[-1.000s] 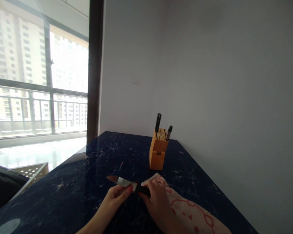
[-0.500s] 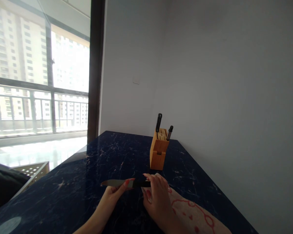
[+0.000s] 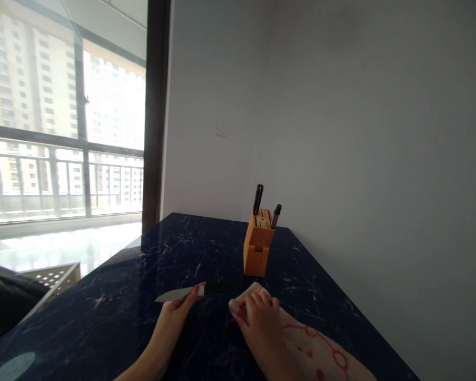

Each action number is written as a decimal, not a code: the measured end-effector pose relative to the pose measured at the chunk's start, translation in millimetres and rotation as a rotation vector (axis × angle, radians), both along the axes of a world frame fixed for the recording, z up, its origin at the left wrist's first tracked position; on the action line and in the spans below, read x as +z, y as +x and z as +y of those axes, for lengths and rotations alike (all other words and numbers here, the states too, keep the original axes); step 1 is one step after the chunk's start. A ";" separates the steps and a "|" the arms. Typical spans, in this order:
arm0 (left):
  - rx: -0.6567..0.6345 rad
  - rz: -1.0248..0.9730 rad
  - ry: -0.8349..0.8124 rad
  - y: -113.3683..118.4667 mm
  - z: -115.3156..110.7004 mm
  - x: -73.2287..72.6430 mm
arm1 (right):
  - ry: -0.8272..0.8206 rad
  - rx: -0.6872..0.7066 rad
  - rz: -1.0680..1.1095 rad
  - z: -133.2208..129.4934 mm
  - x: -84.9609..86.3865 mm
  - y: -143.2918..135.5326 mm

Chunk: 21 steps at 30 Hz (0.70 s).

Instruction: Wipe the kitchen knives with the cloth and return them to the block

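Observation:
A kitchen knife [image 3: 219, 287] with a black handle is in my left hand [image 3: 179, 309], which pinches it by the blade near the handle. The blade's tip points left and the handle points right, free of any hand. My right hand [image 3: 262, 320] is closed on the corner of a pale cloth [image 3: 315, 344] with a red printed pattern. This cloth spreads from the fingers towards the lower right, partly under my right forearm. Just beyond both hands stands a wooden knife block [image 3: 257, 254], with two black-handled tools in its slots.
All of this is on a dark blue marbled table [image 3: 198, 243]. A grey wall [image 3: 360, 159] runs along the right side. To the left are a chair [image 3: 59, 280] with something black on it and a large window [image 3: 115, 106].
My right hand has come off the knife handle and now grips the cloth's corner. My left hand has moved slightly left and up with the knife.

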<state>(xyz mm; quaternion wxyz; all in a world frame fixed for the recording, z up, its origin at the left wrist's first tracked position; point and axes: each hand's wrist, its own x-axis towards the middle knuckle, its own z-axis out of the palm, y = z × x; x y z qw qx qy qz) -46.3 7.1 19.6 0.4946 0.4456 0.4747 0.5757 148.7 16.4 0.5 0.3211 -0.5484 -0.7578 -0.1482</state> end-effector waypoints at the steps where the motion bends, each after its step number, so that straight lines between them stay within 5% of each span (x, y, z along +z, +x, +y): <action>1: 0.001 0.006 -0.004 -0.2 0.4 -0.5 | 0.003 -0.002 0.006 0.2 1.1 0.4; 12: -0.005 0.010 0.039 14.8 -3.9 -6.2 | -0.007 0.093 0.196 -3.8 7.5 0.3; 21: -0.212 0.138 0.132 17.1 -1.9 -19.0 | -0.077 0.141 0.203 -14.6 11.6 -15.9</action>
